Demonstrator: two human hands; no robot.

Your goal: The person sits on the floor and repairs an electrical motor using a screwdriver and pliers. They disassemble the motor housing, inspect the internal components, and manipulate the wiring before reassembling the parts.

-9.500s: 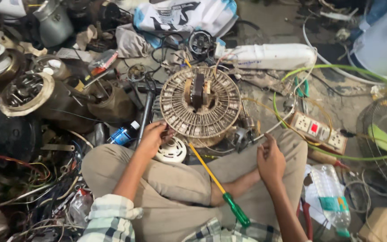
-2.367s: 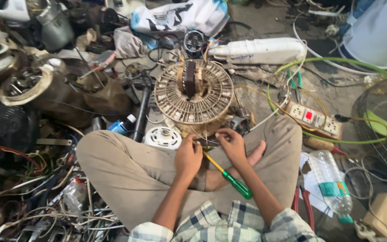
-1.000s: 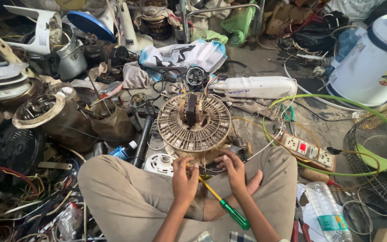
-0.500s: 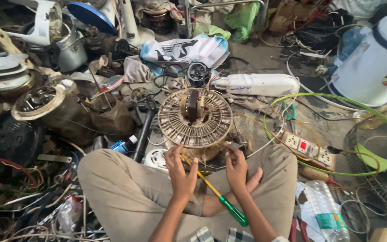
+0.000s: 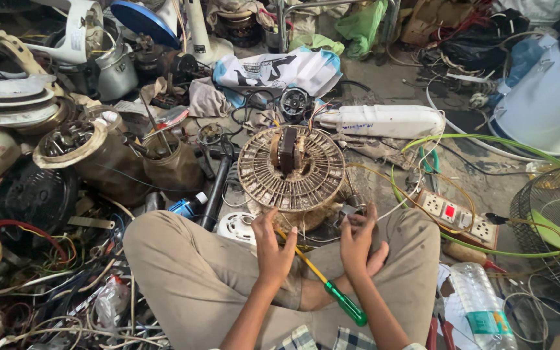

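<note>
I sit cross-legged on the floor. A round, dirty, slotted blower wheel (image 5: 291,170) with a dark motor block at its centre stands just in front of my knees. My left hand (image 5: 273,249) is raised at the wheel's near rim with its fingers apart and nothing in it. My right hand (image 5: 358,238) is up beside it at the wheel's lower right, fingers spread and curled; thin wires run close by. A screwdriver (image 5: 335,299) with a yellow shaft and green handle lies across my lap between the hands.
A white power strip (image 5: 455,217) and green hose lie to the right, with a plastic bottle (image 5: 481,308) and a wire fan guard (image 5: 552,214). A white tube housing (image 5: 387,120) lies behind the wheel. Old motors, jars (image 5: 98,155) and tangled wires crowd the left.
My hands were together low over my lap by the screwdriver; they have risen and drawn apart toward the wheel's near rim. The view has tilted up, showing more of the clutter behind.
</note>
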